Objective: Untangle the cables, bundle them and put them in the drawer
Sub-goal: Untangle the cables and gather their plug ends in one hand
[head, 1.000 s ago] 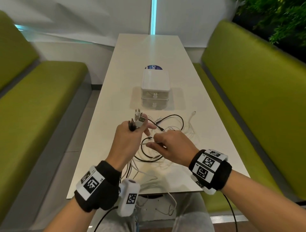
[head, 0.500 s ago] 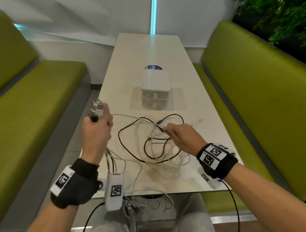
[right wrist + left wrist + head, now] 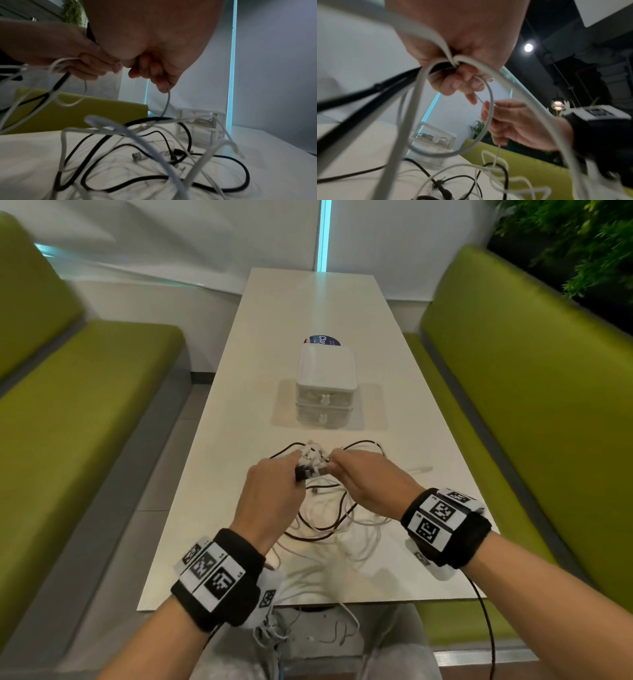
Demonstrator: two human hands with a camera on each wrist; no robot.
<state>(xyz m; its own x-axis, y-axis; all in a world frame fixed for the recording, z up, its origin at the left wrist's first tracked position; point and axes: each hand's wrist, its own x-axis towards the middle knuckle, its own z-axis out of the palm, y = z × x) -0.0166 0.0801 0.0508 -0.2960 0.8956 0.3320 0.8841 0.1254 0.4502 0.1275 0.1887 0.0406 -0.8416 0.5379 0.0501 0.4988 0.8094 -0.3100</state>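
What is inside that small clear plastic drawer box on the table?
The clear drawer box seems to hold pale coiled cables in its upper drawer; blur hides details. The lower drawer's contents cannot be made out.

— Left hand (image 3: 270,494): back at table centre, out from over the left edge; fist with the plug ends (image 3: 310,463) now just beside the right hand (image 3: 371,481), nearly touching

— Right hand: drawn in toward the left from further right, pinching a thin white cable (image 3: 167,102)

— Cables (image 3: 329,515): wide spread of half a second ago collapsed, loops bunched again under both hands
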